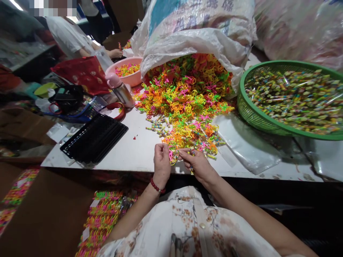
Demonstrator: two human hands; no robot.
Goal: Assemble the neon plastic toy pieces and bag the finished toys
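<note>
My left hand (162,160), with a red bead bracelet on its wrist, is closed at the table's front edge; whatever its fingertips pinch is too small to name. Close to its right, my right hand (197,162) is closed around a small multicoloured stick (192,152) that stands roughly upright between its fingers. Small pink and yellow plastic pieces show between the two hands. Just beyond them spreads a pile of bright plastic pieces (184,103), spilling from a big white woven sack (198,39). Several patterned sticks (158,125) lie at the pile's left side.
Right of the pile are a green basket (268,123) of wrapped sticks and clear plastic bags (249,146). On the left are black trays (93,137), a pink-lidded bottle (120,91) and a pink bowl (132,79). Another person (68,37) works behind. Cartons with colourful pieces stand below.
</note>
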